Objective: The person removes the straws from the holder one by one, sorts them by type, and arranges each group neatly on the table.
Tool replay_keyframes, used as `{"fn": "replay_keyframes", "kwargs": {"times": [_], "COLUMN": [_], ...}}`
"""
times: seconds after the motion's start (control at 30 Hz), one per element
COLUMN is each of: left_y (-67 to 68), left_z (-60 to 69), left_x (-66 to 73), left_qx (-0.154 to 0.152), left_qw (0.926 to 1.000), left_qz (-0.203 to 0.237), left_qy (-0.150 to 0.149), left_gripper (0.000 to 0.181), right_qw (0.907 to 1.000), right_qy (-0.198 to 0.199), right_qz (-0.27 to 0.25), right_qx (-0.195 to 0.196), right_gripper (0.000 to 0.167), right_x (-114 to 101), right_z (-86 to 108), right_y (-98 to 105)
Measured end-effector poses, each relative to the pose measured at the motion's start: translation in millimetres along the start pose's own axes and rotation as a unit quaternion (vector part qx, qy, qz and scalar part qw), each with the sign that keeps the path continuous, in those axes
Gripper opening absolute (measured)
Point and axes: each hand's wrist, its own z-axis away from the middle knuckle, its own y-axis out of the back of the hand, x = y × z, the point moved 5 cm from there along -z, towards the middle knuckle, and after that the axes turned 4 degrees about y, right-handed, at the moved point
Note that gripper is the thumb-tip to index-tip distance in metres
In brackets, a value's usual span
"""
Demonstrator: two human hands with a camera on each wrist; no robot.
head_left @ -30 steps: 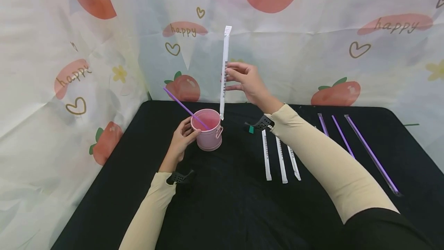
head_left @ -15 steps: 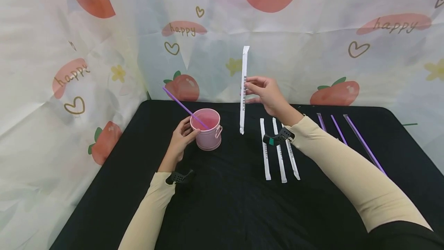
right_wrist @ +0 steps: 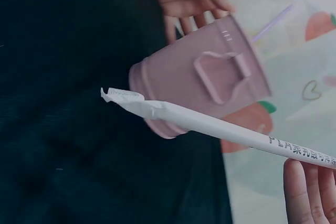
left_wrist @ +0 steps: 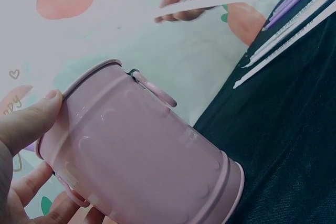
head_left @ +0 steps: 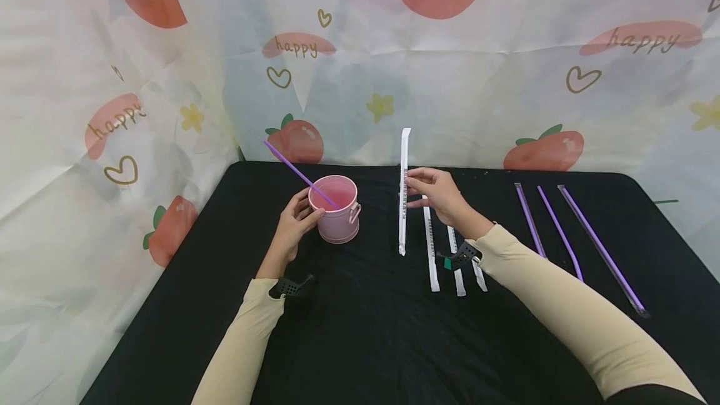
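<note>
My left hand (head_left: 291, 225) grips a small pink bucket (head_left: 339, 227) by its left side, thumb at the rim and fingers around the wall. A purple straw (head_left: 295, 170) leans in the bucket, its upper end sticking out to the left. Right of the bucket, my right hand (head_left: 441, 195) pinches a white paper-wrapped straw (head_left: 403, 205), held nearly upright. Printed letters run along its middle, and the wrapper's lower end looks crumpled in the right wrist view (right_wrist: 131, 98). Several white wrapped straws (head_left: 431, 255) lie below and beside that hand, partly hidden by it.
Farther right, purple straws (head_left: 559, 230) lie on the black tablecloth (head_left: 360, 330); the rightmost one (head_left: 602, 249) is in a clear wrapper. A printed fabric backdrop (head_left: 461, 92) closes off the back and left of the table.
My right hand has moved right and down with the white wrapped straw, from beside the bucket's rim to near the lying wrapped straws. The left hand and bucket stay in place.
</note>
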Motion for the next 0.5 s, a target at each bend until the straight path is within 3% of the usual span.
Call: {"fn": "replay_keyframes", "kwargs": {"times": [0.17, 0.5], "left_y": [0.2, 7.0], "left_z": [-0.8, -15.4], "left_x": [-1.0, -20.4], "left_qx": [0.001, 0.007], "left_qw": [1.0, 1.0], "left_qz": [-0.006, 0.004], "left_qy": [0.006, 0.0], "left_gripper": [0.062, 0.062], "right_qw": [0.9998, 0.9983], "right_qy": [-0.019, -0.057], "right_qz": [-0.001, 0.014], "right_qx": [0.0, -0.001], "right_gripper": [0.032, 0.035], "right_x": [20, 46], "right_z": [5.4, 11.0], "right_y": [-2, -6]}}
